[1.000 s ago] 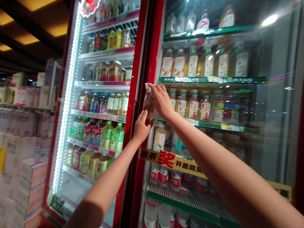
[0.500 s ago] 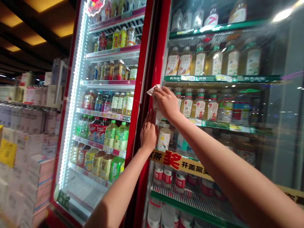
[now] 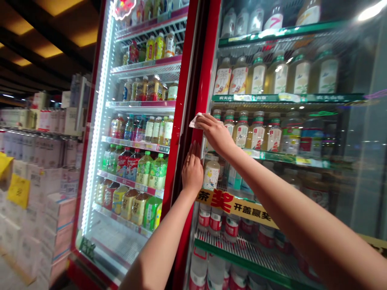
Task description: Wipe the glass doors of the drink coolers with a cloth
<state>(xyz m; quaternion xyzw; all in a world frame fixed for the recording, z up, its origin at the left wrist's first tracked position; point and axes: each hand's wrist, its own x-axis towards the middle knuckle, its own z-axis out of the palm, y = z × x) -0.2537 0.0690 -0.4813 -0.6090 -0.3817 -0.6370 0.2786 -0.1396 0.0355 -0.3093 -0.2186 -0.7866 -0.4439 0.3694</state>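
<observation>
**Cloth held to cooler door, other hand flat beside it**

A white cloth [image 3: 195, 120] is gripped in the right hand [image 3: 216, 135] and pressed to the glass door [image 3: 347, 181] just beside its red frame [image 3: 208, 60]. The cloth shows at 10 o'clock of that hand, bunched under the fingers. The left hand [image 3: 192, 169] is seen at 7 o'clock of the right, opened out, with palm and straight fingers laid flat on the door's edge; nothing is held in it. The two hands are near each other but apart.

Behind the glass, pale tea bottles [image 3: 272, 76] with green caps are lined on the shelf at 1 o'clock of the cloth. A second row of tea bottles [image 3: 256, 133] stands at 3 o'clock of the right hand. A yellow banner [image 3: 238, 205] is stuck across the door at 5 o'clock of the left hand, and red-labelled bottles [image 3: 217, 223] are shelved under it.

At 9 o'clock, a lit cooler [image 3: 101, 121] is filled with mixed drinks, green bottles [image 3: 151, 171] among them. Stacked cartons [image 3: 45, 209] are seen further left.
</observation>
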